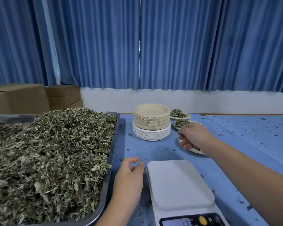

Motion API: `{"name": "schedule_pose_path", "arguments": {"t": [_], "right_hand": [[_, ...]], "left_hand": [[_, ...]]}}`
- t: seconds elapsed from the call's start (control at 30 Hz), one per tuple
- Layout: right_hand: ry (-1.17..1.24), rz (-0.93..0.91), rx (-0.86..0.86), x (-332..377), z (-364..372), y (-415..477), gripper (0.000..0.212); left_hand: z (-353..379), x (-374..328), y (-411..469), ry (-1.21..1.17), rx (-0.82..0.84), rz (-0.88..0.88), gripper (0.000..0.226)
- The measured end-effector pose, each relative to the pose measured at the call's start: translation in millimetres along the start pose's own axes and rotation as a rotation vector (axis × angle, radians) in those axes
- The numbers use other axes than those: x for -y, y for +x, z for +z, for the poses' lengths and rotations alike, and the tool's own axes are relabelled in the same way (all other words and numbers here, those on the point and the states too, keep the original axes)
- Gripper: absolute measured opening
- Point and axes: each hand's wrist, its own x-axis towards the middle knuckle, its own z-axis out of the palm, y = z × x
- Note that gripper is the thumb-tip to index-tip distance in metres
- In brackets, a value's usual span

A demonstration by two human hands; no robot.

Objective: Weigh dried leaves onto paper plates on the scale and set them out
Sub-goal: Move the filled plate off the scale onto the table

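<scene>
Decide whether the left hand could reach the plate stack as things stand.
Probably yes: only open blue cloth lies between the left hand and the plate stack; tray and scale sit to either side.

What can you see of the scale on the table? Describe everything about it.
The scale is white, plastic by its look, with a flat rounded-rectangle platform that bears nothing. Its dark front panel has a lit display with digits too blurred to read, a round yellow button and a letter M. It sits level on the blue-covered table, right of the metal tray. The left hand hovers beside its left edge, seemingly without touching.
</scene>
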Motion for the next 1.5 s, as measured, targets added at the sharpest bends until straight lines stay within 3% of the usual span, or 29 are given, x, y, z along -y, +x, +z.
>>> {"name": "schedule_pose_path", "arguments": {"t": [0.1, 0.17, 0.3, 0.43, 0.8, 1.0, 1.13, 1.5], "right_hand": [[-0.88, -0.394, -0.159, 29.9, 20.2, 16.4, 0.012], [-1.07, -0.519, -0.175, 47.2, 30.8, 26.9, 0.019], [-1.048, -0.454, 0.023, 69.5, 45.7, 42.9, 0.051], [-1.072, -0.308, 0.22, 72.9, 62.3, 50.2, 0.044], [-1.258, -0.363, 0.049, 77.1, 66.6, 65.4, 0.034], [-1.273, -0.395, 0.032, 82.9, 64.5, 65.0, 0.025], [-1.251, -0.402, 0.03, 86.3, 61.4, 66.3, 0.033], [-1.262, -0.394, 0.07, 87.3, 52.4, 71.7, 0.029]], "left_hand": [[-0.9, -4.6, -0.3, -0.048, -0.012, -0.03, 0.012], [-1.6, -6.3, 0.7, -0.073, -0.016, -0.044, 0.013], [-1.7, -3.9, 4.2, -0.071, -0.022, -0.05, 0.014], [0.7, 1.6, 7.2, -0.043, -0.047, -0.04, 0.013], [-1.4, 1.4, 7.3, -0.061, -0.061, -0.063, 0.012], [-2.1, -0.9, 5.7, -0.058, -0.051, -0.066, 0.014], [-2.4, -1.3, 4.4, -0.055, -0.037, -0.062, 0.016], [-2.0, -0.1, 5.6, -0.023, 0.002, -0.087, 0.021]]}}
